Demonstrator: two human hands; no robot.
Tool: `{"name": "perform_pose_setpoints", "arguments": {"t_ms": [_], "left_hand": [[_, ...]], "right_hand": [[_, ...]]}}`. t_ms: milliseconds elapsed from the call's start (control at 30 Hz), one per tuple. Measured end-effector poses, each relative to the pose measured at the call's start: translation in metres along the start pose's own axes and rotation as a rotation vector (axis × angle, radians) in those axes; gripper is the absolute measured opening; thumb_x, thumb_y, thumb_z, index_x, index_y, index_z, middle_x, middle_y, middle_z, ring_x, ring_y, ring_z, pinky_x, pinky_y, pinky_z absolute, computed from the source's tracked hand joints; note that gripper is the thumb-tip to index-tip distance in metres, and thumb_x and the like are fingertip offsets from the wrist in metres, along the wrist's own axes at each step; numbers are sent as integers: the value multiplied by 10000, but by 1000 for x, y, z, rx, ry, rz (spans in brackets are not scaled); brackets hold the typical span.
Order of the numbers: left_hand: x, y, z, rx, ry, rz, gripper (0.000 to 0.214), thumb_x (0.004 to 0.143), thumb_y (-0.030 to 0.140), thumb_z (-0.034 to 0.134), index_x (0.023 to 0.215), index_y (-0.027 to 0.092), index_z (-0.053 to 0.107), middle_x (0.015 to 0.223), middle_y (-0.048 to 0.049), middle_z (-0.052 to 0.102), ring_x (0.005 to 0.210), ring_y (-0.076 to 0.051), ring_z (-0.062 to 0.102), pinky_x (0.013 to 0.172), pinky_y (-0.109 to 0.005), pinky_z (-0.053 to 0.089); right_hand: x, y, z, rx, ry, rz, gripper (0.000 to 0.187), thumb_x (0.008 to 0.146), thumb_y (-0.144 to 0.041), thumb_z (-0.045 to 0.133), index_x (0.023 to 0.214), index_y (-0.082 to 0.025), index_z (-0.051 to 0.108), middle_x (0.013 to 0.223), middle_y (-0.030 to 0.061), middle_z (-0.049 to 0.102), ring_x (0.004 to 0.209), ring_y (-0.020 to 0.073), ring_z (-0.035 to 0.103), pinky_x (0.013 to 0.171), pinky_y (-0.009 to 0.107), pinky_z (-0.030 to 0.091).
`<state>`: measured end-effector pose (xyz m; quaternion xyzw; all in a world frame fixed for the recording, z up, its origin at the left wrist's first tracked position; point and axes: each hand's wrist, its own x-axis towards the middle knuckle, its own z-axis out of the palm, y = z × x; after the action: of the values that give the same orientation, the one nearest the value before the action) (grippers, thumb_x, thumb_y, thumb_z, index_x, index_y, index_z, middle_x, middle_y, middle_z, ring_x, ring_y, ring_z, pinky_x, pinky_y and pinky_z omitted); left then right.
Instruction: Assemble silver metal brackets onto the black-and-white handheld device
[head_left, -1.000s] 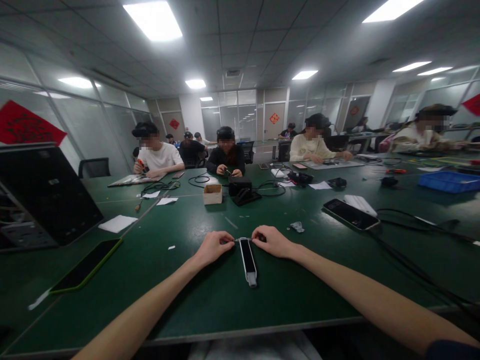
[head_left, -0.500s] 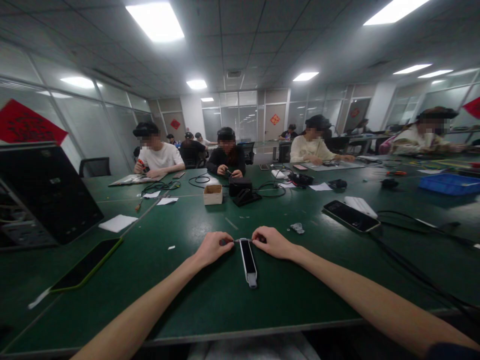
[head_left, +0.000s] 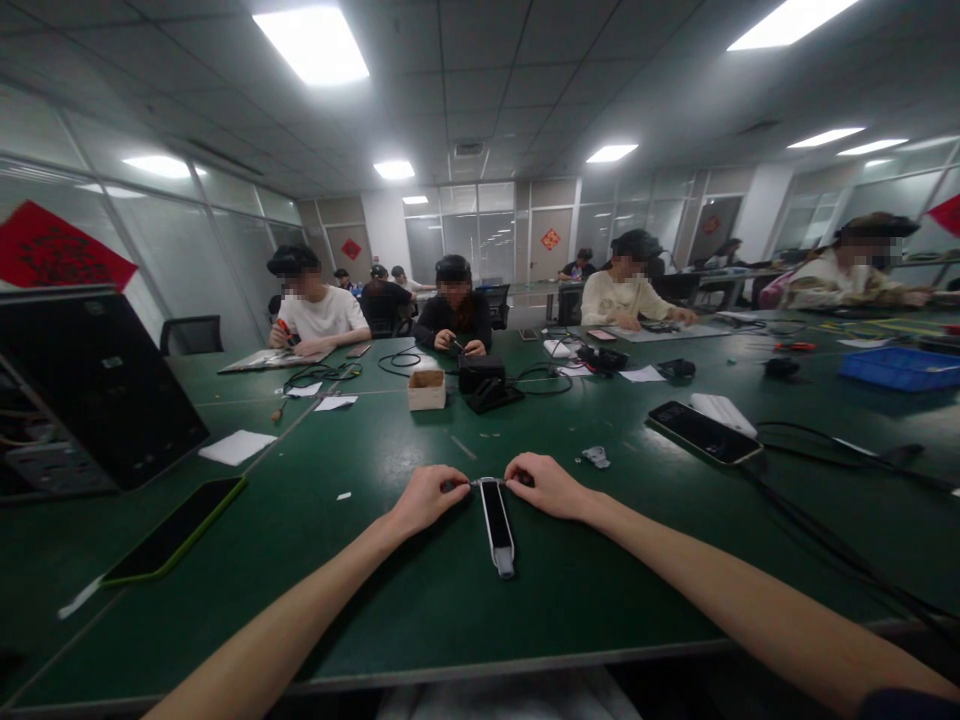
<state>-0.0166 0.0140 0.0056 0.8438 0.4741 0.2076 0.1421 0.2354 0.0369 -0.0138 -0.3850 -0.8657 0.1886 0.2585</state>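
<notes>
A slim white-edged device with a long black face (head_left: 497, 525) lies on the green table, its grey-white end toward me. At its far end, my left hand (head_left: 429, 498) is pinched just to the left and my right hand (head_left: 549, 487) just to the right. Something small and thin spans the device's top edge between both sets of fingertips; its kind is too small to tell. Each hand's fingers are closed, and the palms hide part of what they pinch. A small grey crumpled-looking piece (head_left: 597, 457) rests beyond my right hand.
A green-edged phone (head_left: 176, 530) lies at left, below an open computer case (head_left: 97, 385). Another phone (head_left: 705, 432) and black cables are at right. Across the table stand a small open box (head_left: 426, 390) and a blue tray (head_left: 900, 370). Several people sit opposite.
</notes>
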Motion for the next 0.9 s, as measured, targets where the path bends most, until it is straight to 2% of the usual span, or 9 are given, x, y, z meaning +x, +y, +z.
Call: {"name": "perform_pose_setpoints", "arguments": {"t_ms": [200, 900], "left_hand": [[0, 3, -1, 16, -25, -20, 254, 891, 317, 512, 958, 194, 723, 925, -29, 716, 813, -171, 625, 731, -262, 469], [2, 5, 0, 36, -35, 0, 319, 945, 341, 437, 878, 168, 696, 866, -47, 683, 791, -176, 608, 713, -274, 449]], "right_hand": [[0, -3, 0, -10, 25, -15, 126, 871, -251, 569, 903, -163, 653, 862, 39, 629, 739, 153, 564, 661, 280, 470], [-1, -3, -2, 30, -13, 11, 137, 888, -277, 559, 931, -180, 645, 916, 44, 621, 769, 155, 571, 676, 282, 485]]}}
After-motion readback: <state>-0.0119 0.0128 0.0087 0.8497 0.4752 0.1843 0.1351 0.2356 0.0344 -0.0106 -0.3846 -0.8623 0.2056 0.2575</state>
